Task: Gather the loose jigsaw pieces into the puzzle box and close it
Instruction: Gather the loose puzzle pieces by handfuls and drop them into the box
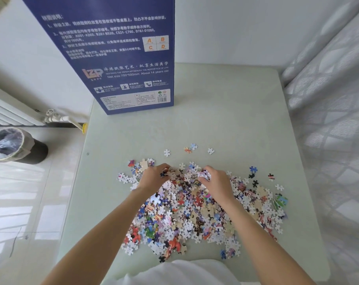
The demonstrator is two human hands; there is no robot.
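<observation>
Spread across the near half of the pale green counter point(226, 112): a wide heap of jigsaw pieces point(195, 210), many lying white side up, others showing colour. Beyond the far edge of the heap, a few stray pieces point(210, 150) lying apart on bare counter. More strays off to the right, among them a blue one and some dark ones.

At the far left of the counter, standing upright on its narrow end: the blue puzzle box point(121, 58), back panel facing the camera, printed with white text and a four-square A, B, C, D diagram. Well apart from the heap. Top of the box out of view, so cannot tell whether open or closed.

Both arms bare, reaching forward over the heap to its far edge. Left hand point(154, 176) palm down with fingers curled into the pieces, grip closed on a small clump of them. Right hand point(214, 181) likewise curled, grip closed round a bunch of mostly white pieces showing between fingers and thumb. Hands near each other, not touching.

On the floor at left: a bin point(12, 147) lined with a clear bag, beside a white radiator point(8, 112). Along the right, a bed point(334, 124) with a grey patterned cover.
</observation>
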